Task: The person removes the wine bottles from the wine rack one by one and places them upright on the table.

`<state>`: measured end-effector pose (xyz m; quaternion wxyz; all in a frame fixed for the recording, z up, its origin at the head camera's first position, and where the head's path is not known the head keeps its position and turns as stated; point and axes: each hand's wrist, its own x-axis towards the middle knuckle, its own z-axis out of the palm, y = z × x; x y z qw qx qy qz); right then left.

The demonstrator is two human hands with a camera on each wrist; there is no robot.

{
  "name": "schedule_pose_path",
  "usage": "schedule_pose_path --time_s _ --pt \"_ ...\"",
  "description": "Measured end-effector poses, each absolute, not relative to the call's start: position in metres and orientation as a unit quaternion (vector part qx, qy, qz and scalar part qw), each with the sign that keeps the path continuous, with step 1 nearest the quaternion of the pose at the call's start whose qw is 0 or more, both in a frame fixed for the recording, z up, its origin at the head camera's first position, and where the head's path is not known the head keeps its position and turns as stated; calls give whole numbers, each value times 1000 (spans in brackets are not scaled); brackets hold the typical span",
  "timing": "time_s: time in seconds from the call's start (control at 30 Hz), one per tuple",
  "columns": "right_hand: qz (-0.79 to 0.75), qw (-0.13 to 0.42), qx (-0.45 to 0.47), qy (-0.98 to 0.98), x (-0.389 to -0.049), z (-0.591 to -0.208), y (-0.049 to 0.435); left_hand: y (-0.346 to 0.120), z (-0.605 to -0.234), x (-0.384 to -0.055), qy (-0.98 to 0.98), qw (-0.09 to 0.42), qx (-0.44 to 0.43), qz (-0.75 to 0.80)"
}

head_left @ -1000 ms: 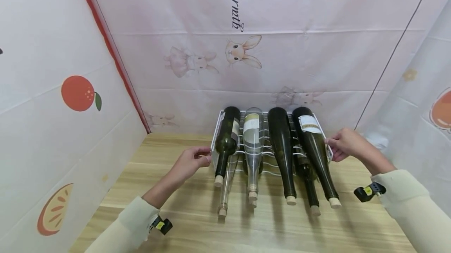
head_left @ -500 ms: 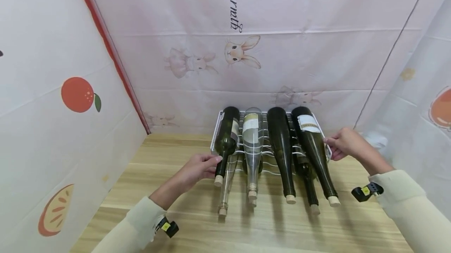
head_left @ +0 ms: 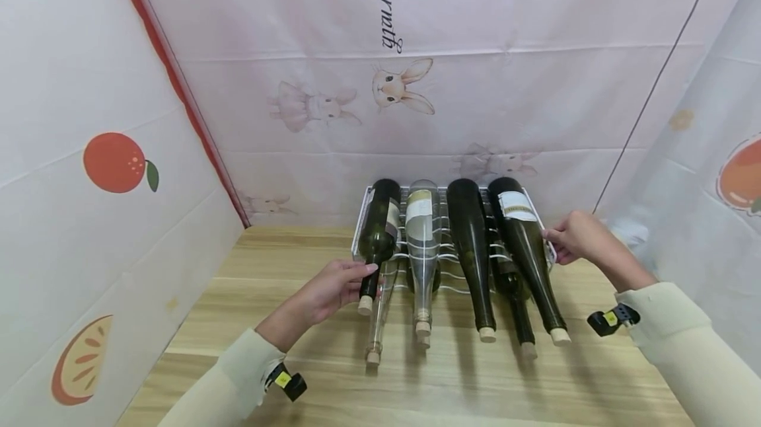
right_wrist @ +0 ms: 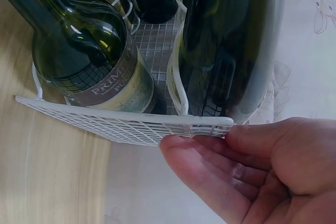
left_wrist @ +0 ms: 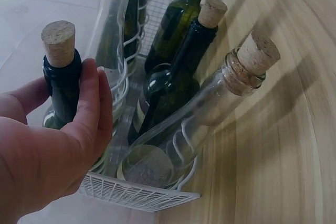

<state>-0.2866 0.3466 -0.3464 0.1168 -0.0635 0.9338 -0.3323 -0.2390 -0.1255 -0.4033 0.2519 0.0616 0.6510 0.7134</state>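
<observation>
A white wire wine rack (right_wrist: pixel 131 127) holds corked wine bottles lying in two tiers, necks toward me. My left hand (head_left: pixel 329 291) grips the neck of the dark wine bottle (head_left: pixel 379 225) at the upper left; in the left wrist view my thumb and fingers go round it just below its cork (left_wrist: pixel 59 43). Under it lies a clear bottle (left_wrist: pixel 205 111) on the lower tier. At the rack's right side my right hand (head_left: pixel 579 238) pinches the edge of the mesh side panel, close beside the upper right dark bottle (head_left: pixel 526 242).
The upper tier also has a clear bottle (head_left: pixel 422 235) and a plain dark bottle (head_left: pixel 470 242). Below sits another dark bottle (head_left: pixel 522 311). The rack stands on a wood-grain table (head_left: pixel 475 394), near a pink printed back curtain (head_left: pixel 505 96), with a white side curtain (head_left: pixel 71 235) at left.
My left hand has moved from the rack's left side panel rightward onto the upper left bottle's neck and taken hold of it. The right hand keeps its place at the rack's right edge.
</observation>
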Motion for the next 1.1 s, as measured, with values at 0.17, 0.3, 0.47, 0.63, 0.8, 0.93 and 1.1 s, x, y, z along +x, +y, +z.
schedule_pose_path --time_s 0.17,0.3,0.47,0.63,0.8,0.93,1.1 --pt "-337 123 -62 931 -286 -347 348 -126 -404 -241 626 271 50 729" --pt "-337 120 -64 932 -286 -348 348 -127 -404 -242 614 285 52 734" --pt "-332 114 -73 934 -287 -349 349 -128 -405 -243 607 289 63 738" --pt "-323 110 -75 937 -287 -349 348 -128 -405 -244 614 282 70 734" --pt "-321 103 -80 938 -287 -350 348 -128 -407 -244 610 282 75 737" --pt "-325 100 -81 937 -288 -351 348 -128 -408 -244 606 283 75 739" --pt "-323 100 -81 938 -289 -352 349 -128 -409 -244 609 280 82 737"
